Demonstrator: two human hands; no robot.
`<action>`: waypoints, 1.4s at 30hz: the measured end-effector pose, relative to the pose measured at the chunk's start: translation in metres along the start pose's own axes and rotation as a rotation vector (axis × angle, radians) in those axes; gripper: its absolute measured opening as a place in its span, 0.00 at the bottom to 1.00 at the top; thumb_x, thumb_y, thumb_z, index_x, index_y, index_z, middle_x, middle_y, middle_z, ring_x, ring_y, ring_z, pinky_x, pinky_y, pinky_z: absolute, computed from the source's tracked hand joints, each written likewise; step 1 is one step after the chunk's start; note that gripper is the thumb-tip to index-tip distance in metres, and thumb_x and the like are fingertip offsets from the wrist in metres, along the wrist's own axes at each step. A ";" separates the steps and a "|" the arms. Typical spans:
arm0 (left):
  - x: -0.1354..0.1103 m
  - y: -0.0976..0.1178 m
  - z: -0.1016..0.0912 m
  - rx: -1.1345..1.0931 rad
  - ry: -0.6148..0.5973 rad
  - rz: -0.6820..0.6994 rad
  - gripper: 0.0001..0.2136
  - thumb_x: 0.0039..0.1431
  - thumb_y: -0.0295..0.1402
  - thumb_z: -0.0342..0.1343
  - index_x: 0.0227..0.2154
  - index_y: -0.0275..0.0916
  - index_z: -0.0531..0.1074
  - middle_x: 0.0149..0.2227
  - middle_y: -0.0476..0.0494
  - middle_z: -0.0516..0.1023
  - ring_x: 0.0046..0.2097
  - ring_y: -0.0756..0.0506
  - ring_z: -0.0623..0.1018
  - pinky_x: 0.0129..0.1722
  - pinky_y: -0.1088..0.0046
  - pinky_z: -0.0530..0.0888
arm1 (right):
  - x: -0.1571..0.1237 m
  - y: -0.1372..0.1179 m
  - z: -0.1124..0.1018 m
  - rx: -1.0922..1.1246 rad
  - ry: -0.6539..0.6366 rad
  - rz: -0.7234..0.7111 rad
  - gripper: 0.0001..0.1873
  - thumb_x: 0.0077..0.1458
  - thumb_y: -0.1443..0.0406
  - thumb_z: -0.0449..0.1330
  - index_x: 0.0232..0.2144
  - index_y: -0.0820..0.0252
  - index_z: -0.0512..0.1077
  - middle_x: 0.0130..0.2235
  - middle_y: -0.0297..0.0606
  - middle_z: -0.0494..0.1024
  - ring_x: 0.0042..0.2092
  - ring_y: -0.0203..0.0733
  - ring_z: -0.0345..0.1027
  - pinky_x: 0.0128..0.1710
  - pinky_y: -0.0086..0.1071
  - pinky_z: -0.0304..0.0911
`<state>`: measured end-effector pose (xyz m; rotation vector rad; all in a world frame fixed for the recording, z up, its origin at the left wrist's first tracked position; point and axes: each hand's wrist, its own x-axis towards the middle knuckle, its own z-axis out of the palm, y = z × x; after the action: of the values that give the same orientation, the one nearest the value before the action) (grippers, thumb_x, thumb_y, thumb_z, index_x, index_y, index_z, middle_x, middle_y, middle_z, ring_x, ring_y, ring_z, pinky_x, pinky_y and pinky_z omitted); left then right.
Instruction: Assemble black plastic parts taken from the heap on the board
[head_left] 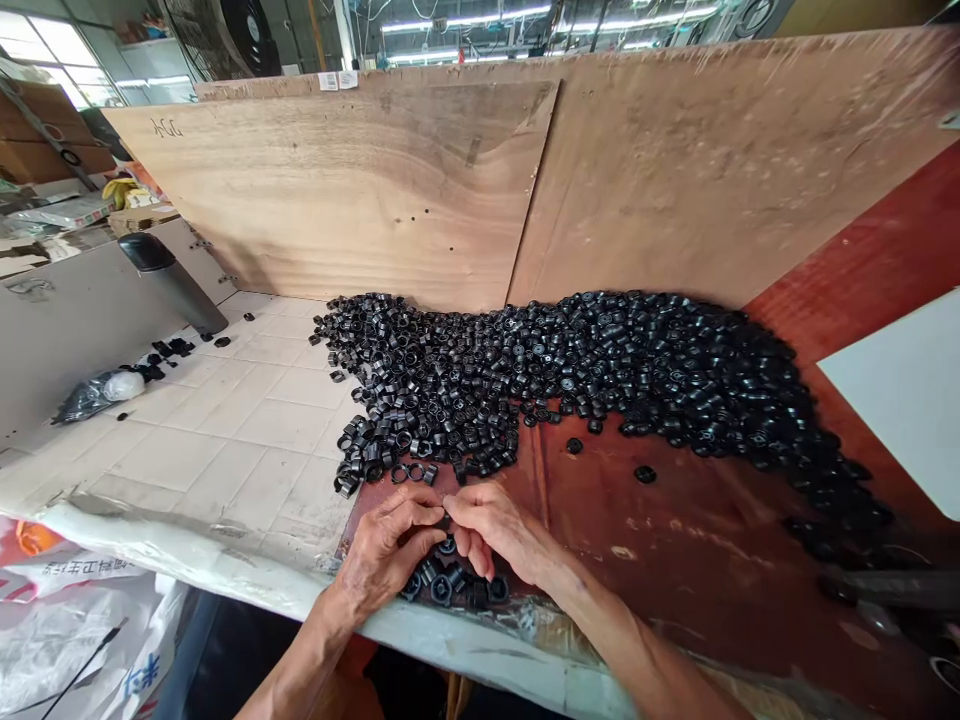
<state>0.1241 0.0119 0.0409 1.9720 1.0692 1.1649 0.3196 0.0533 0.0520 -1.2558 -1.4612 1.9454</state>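
My left hand (388,545) and my right hand (495,525) meet close to the table's front edge, fingertips pinched together. Between them is a small black plastic part (445,522), mostly covered by the fingers, so its exact shape is hidden. Right below the hands lies a little group of black round plastic caps (441,590), some showing spokes inside. Just beyond my fingers sit a few black plastic rings (415,473), at the near edge of a large heap of black rings (427,400).
Black round wheel-like parts (660,360) spread to the right along a plywood board (360,190) at the back. A dark grey bottle (172,285) leans at the left, near a plastic bag (90,395). A white sheet (907,400) stands at the right.
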 end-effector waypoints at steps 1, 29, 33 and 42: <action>0.001 0.000 0.001 -0.028 0.006 -0.028 0.04 0.67 0.29 0.62 0.41 0.44 0.79 0.46 0.41 0.82 0.48 0.43 0.83 0.49 0.66 0.80 | -0.001 -0.001 -0.001 -0.047 0.016 -0.026 0.29 0.59 0.42 0.57 0.21 0.59 0.68 0.14 0.30 0.67 0.13 0.32 0.58 0.13 0.24 0.55; 0.019 0.000 0.026 -0.097 0.325 -0.400 0.26 0.45 0.49 0.77 0.39 0.36 0.76 0.44 0.44 0.83 0.40 0.46 0.81 0.51 0.57 0.83 | -0.006 -0.021 -0.042 -0.425 0.146 -0.566 0.11 0.59 0.62 0.64 0.32 0.66 0.73 0.26 0.18 0.73 0.30 0.23 0.67 0.31 0.19 0.56; 0.021 0.008 0.026 -0.095 0.300 -0.383 0.25 0.46 0.47 0.77 0.40 0.36 0.76 0.38 0.49 0.82 0.36 0.49 0.79 0.45 0.64 0.83 | -0.039 -0.033 -0.057 -0.499 0.356 -0.564 0.22 0.63 0.55 0.53 0.26 0.69 0.68 0.28 0.19 0.73 0.31 0.19 0.66 0.32 0.19 0.55; 0.001 0.021 0.013 -0.237 0.121 -0.433 0.24 0.49 0.44 0.74 0.40 0.34 0.74 0.31 0.51 0.81 0.31 0.51 0.78 0.35 0.73 0.78 | -0.166 0.052 -0.060 -0.449 0.798 -0.583 0.10 0.63 0.59 0.61 0.34 0.60 0.74 0.30 0.32 0.75 0.30 0.35 0.68 0.33 0.27 0.64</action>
<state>0.1433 0.0011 0.0523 1.4134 1.2764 1.1190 0.4653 -0.0581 0.0710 -1.3419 -1.5822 0.6334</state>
